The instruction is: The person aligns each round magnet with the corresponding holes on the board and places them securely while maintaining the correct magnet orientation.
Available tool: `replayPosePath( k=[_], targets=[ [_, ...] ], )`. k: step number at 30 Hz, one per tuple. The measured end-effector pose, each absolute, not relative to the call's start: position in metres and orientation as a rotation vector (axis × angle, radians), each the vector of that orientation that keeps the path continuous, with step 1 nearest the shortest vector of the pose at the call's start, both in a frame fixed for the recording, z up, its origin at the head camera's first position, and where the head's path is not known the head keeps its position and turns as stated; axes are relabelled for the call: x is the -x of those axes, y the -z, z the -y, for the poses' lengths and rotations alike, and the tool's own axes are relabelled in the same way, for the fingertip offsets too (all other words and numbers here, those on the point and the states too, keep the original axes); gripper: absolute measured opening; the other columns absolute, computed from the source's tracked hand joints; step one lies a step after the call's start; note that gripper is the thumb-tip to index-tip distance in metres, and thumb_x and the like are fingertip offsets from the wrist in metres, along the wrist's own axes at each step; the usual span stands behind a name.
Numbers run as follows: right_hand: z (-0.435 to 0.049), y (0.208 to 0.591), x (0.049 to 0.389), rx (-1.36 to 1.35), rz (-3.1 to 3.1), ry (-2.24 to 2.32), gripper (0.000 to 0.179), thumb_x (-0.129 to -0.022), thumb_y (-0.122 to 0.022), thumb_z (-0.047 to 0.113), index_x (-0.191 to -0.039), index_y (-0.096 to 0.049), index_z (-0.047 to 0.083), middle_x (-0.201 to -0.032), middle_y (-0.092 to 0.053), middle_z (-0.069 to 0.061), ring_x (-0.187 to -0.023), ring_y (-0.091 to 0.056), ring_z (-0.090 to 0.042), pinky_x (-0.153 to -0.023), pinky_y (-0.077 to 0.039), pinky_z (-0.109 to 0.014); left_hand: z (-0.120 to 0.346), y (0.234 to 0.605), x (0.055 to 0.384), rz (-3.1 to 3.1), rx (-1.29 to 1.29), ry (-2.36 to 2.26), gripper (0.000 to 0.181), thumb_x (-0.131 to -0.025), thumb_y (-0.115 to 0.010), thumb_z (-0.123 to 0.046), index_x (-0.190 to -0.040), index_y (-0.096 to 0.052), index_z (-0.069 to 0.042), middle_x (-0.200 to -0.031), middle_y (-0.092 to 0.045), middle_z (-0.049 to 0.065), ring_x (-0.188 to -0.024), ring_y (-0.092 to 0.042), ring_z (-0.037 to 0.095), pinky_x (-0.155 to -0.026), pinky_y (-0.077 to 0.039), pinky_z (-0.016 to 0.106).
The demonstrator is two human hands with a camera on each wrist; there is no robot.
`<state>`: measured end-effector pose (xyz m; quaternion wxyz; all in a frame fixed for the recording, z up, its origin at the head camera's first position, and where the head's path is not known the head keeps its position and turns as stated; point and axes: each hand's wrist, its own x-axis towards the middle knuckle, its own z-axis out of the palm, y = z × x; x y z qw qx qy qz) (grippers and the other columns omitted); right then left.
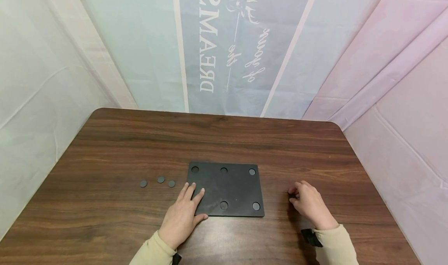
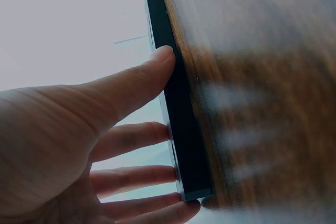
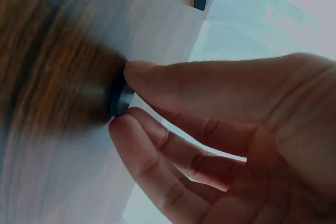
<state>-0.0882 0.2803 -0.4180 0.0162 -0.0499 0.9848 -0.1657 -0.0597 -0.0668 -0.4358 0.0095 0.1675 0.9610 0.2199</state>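
A flat black board (image 1: 238, 187) with round recesses lies on the table. Small grey discs sit in its two right recesses, including the upper disc (image 1: 252, 172). The left hand (image 1: 182, 218) rests on the board's lower left corner, fingers spread, hiding that corner; in the left wrist view its thumb (image 2: 164, 59) touches the board's edge (image 2: 184, 124). To the right of the board, the right hand (image 1: 308, 202) pinches a small dark disc (image 3: 124, 100) between thumb and fingertips at the tabletop. In the head view the fingers mostly hide this disc.
Left of the board lie three loose discs: one disc (image 1: 143, 183) farthest left, another disc (image 1: 161, 179) and a third disc (image 1: 171, 183) nearer the board. The brown wooden table (image 1: 140, 140) ends at a printed cloth backdrop (image 1: 241, 62), with pale cloth on both sides.
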Motion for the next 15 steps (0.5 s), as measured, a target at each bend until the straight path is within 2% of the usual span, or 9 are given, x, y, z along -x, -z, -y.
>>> replayPosePath(
  k=[7,15],
  targets=[
    [-0.274,0.415,0.093,0.121,-2.998,0.516,0.012,-0.075,-0.075,0.0,-0.08,-0.066,0.006,-0.078,-0.06,-0.004,-0.071,-0.059,-0.018,-0.065,-0.05,-0.041,0.067,0.435,0.061,-2.996,-0.52,-0.692,0.065,-0.075,-0.079,-0.033,-0.131,-0.059,-0.006,-0.139,-0.047,0.024,-0.133,-0.04,0.043,-0.066,-0.057,0.04],
    [-0.267,0.412,0.098,0.168,-2.983,0.499,0.014,-0.074,-0.072,-0.002,-0.073,-0.065,0.01,-0.07,-0.058,0.0,-0.065,-0.054,-0.013,-0.059,-0.046,-0.036,0.066,0.434,0.06,-2.984,-0.515,-0.692,0.065,-0.076,-0.079,-0.033,-0.132,-0.059,-0.006,-0.14,-0.046,0.024,-0.134,-0.039,0.043,-0.069,-0.057,0.041]
  ],
)
